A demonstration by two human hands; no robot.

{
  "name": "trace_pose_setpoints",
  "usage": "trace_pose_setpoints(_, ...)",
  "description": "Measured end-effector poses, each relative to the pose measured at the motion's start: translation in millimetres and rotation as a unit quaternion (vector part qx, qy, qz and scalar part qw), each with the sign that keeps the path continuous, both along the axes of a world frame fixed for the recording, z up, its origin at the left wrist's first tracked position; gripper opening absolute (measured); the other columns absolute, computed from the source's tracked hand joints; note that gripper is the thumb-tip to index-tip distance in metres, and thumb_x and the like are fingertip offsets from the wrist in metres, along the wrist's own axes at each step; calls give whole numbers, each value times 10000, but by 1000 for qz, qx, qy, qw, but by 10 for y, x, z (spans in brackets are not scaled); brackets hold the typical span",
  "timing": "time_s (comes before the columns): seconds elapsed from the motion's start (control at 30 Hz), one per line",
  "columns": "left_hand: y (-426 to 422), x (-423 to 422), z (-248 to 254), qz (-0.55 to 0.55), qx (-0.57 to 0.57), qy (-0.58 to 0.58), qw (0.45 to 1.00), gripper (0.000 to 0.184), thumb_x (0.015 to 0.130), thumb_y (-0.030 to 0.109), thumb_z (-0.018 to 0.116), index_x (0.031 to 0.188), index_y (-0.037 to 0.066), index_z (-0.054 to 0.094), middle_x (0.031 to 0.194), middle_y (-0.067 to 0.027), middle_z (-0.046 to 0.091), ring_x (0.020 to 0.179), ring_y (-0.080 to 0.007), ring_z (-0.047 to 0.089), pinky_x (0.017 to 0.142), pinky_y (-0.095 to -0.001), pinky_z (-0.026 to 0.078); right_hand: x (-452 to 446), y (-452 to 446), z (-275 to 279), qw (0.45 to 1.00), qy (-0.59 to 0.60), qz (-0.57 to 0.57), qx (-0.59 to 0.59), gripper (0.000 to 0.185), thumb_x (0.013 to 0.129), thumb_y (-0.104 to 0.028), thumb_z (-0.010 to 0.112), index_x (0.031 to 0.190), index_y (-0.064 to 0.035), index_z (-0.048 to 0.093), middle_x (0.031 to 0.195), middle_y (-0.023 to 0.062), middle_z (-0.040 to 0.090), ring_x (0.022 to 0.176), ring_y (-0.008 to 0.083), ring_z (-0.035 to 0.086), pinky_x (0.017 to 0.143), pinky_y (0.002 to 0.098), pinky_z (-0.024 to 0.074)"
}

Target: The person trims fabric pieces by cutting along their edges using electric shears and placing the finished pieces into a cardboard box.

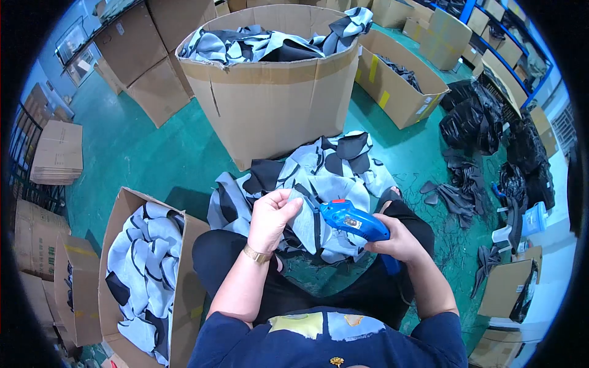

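My right hand (397,238) is wrapped round blue electric scissors (354,221) with a red button on top. Their tip points left, at the edge of a grey and black fabric piece (305,208). My left hand (273,216) pinches the upper end of that piece between thumb and fingers, close to the tip. Whether the blade touches the cloth I cannot tell. Beneath both hands, a heap of grey and black fabric pieces (334,164) lies on the floor between my legs.
Ahead stands a tall carton (270,104) of fabric pieces. A smaller open carton (199,236), also filled, is at my left. Another carton (402,101) stands behind right. Black plastic bags (472,116), dark scraps (463,187) and loose threads lie on the green floor.
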State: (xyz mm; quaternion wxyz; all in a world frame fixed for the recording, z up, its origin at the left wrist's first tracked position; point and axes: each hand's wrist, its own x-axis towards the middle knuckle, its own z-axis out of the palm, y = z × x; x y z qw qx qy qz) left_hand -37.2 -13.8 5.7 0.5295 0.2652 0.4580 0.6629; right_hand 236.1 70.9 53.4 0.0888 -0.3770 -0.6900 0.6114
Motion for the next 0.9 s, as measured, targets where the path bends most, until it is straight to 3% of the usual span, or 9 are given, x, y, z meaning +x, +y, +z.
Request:
trace_pose_setpoints(0.2,-25,-26,107,-49,3,14,999,157,845,64,672,975,-19,647,779,23,634,627,-10,517,561,-167,403,-10,11,61,999,-2,16,32,427,663,-146,729,1035,10,586,864,48,590,794,134,545,746,288,453)
trace_pose_setpoints(0.6,-46,-81,123,-153,-49,119,980,97,813,62,678,898,20,657,760,36,624,642,-8,508,575,-173,392,-118,30,218,997,-29,34,62,414,663,-112,711,1036,12,579,849,44,588,759,130,543,719,282,455)
trace_pose_setpoints(0.73,-43,-53,128,-137,-59,87,985,93,812,67,685,886,22,652,758,44,611,648,-16,504,589,-185,394,-200,72,137,991,93,-69,-70,438,640,-74,716,1050,3,581,803,27,595,712,108,567,681,260,460)
trace_pose_setpoints(0.9,-43,-80,72,-107,-39,78,991,95,826,91,681,885,24,648,772,46,603,665,-26,510,611,-192,398,-169,297,30,973,167,-124,-96,423,653,-129,689,1023,29,557,684,43,561,578,131,539,565,256,423)
